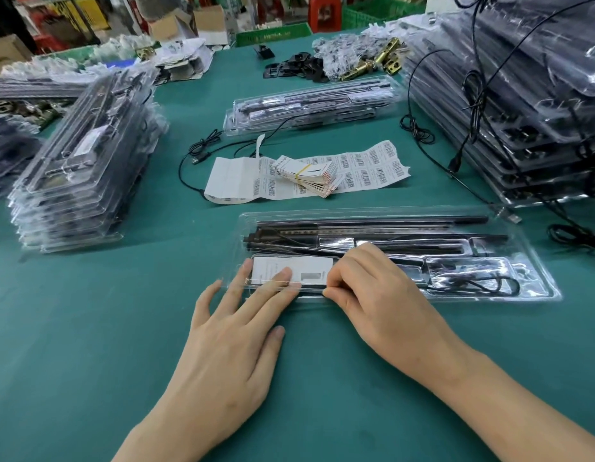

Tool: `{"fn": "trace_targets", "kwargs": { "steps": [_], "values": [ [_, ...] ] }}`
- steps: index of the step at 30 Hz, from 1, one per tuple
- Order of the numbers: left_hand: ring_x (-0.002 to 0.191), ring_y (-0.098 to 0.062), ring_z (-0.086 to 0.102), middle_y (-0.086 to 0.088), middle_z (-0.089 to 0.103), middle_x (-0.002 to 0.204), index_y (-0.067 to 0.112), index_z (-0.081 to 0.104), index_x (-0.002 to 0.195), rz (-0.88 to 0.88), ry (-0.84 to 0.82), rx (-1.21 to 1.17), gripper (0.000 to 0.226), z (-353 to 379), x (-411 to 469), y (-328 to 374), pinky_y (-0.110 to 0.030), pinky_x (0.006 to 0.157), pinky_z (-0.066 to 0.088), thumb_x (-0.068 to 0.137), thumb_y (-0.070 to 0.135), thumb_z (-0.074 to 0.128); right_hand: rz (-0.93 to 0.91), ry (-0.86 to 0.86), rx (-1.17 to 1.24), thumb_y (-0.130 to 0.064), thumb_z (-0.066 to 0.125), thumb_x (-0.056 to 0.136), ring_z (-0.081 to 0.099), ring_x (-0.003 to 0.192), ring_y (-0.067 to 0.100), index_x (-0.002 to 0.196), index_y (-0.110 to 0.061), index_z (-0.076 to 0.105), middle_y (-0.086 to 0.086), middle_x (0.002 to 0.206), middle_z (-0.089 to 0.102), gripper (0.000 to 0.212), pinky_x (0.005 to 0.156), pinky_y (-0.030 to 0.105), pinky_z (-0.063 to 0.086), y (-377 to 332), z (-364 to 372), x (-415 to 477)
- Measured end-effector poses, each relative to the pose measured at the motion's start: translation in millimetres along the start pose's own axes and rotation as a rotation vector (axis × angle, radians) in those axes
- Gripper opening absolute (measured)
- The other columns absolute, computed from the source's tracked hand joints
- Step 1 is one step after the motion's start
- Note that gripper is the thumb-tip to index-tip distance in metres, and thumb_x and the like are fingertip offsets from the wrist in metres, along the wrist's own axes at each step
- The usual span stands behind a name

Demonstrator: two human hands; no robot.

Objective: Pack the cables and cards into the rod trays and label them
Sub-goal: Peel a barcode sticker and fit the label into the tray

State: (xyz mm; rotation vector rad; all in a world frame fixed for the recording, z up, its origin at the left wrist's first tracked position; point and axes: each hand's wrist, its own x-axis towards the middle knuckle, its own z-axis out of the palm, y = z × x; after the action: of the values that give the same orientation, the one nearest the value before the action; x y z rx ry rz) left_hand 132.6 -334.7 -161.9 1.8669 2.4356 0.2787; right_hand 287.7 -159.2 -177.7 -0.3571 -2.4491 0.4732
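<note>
Rod tray (531,261): clear plastic, lies lengthwise left to right on green table (89,328), near centre. Black rods (372,230) in its far channels; white card (289,270) in near-left pocket; coiled cable (472,282) in near-right pocket.

Left hand (236,331): flat, fingers straight and spread, tips resting on the tray's near-left edge over the card. Holds nothing.

Right hand (376,295): fingers curled, thumb and forefinger pinching the tray's near rim just right of the card. It covers the tray's middle.

Surroundings: barcode label sheet (366,165) just beyond the tray, banded card bundle (306,176) lying on it. Loose black cable (203,151) to the left of the sheet. Second tray (309,105) farther back. Tall tray stack (83,155) left; larger stack (522,111) right, cables draped over it, one USB plug (509,216) touching the near tray's far-right corner. Brass hardware (386,61) far.
</note>
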Motion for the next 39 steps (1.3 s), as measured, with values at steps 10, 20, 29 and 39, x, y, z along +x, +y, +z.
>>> {"fn": "trace_targets", "kwargs": {
  "steps": [10, 20, 29, 39],
  "values": [
    [0.149, -0.006, 0.03, 0.033, 0.034, 0.156, 0.043, 0.043, 0.15, 0.063, 0.02, -0.145, 0.052, -1, -5, -5, -0.054, 0.116, 0.022, 0.101, 0.028, 0.031, -0.006, 0.003, 0.014, -0.01, 0.064, 0.097, 0.043, 0.084, 0.017, 0.085, -0.011, 0.054, -0.005, 0.087, 0.05, 0.015, 0.08, 0.022, 0.037, 0, 0, 1],
    [0.13, -0.023, 0.06, 0.009, 0.059, 0.145, 0.023, 0.063, 0.139, 0.033, 0.242, 0.186, 0.049, 7, -7, 20, -0.052, 0.108, 0.039, 0.093, 0.021, 0.045, 0.009, -0.011, 0.007, -0.015, 0.058, 0.098, 0.044, 0.084, 0.016, 0.085, -0.011, 0.055, -0.005, 0.087, 0.05, 0.014, 0.085, 0.017, 0.033, -2, -1, 0],
    [0.121, -0.019, 0.067, 0.001, 0.071, 0.128, 0.013, 0.077, 0.118, 0.035, 0.449, 0.056, 0.035, 11, -13, 28, -0.034, 0.101, 0.048, 0.094, 0.018, 0.052, 0.01, -0.044, -0.001, -0.012, 0.065, 0.097, 0.047, 0.088, 0.016, 0.098, -0.009, 0.064, -0.003, 0.094, 0.054, 0.003, 0.084, 0.021, 0.039, -5, -6, -1],
    [0.122, -0.007, 0.062, 0.017, 0.069, 0.125, 0.029, 0.075, 0.12, -0.024, 0.332, 0.009, 0.032, -15, 5, -37, -0.028, 0.097, 0.049, 0.09, 0.037, 0.065, -0.048, -0.094, -0.039, -0.02, 0.072, 0.095, 0.053, 0.096, 0.022, 0.115, -0.022, 0.076, -0.002, 0.125, 0.068, 0.021, 0.086, 0.039, 0.051, -1, -3, -2]
  ]
}}
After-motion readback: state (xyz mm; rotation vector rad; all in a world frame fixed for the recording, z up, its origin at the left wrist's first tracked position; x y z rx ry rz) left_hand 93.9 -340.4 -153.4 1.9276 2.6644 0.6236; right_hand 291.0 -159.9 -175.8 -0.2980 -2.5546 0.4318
